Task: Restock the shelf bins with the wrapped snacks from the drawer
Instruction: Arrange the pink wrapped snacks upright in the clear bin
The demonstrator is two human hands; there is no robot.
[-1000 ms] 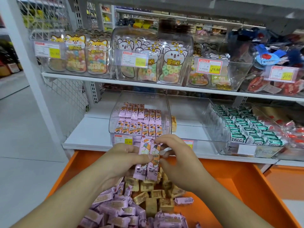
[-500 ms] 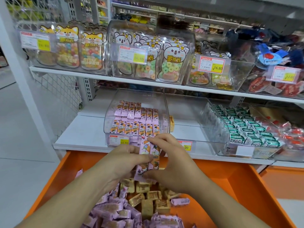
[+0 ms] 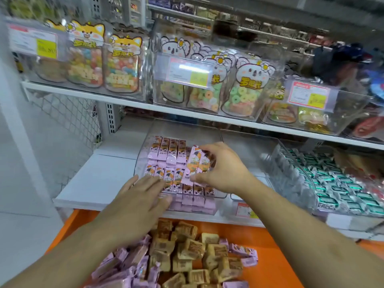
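Below, loose pink and tan wrapped snacks (image 3: pixel 182 256) are lying heaped in the orange drawer (image 3: pixel 276 265). The left hand (image 3: pixel 139 196) is resting with fingers spread flat at the clear bin (image 3: pixel 145 154) front, while the right hand (image 3: pixel 222 169) is pinching two pink snack packs (image 3: pixel 196 163) over the rows inside, beneath candy bags (image 3: pixel 243 88) on the upper shelf.

Drawer (image 3: pixel 278 267) at 6 o'clock, loose snacks (image 3: pixel 187 254) in it. Bin (image 3: pixel 143 163) on shelf (image 3: pixel 99 179) at 12 o'clock of drawer; snack rows inside. Second bin (image 3: pixel 291 183) at 3 o'clock of it. Candy bags (image 3: pixel 241 88) on shelf above.
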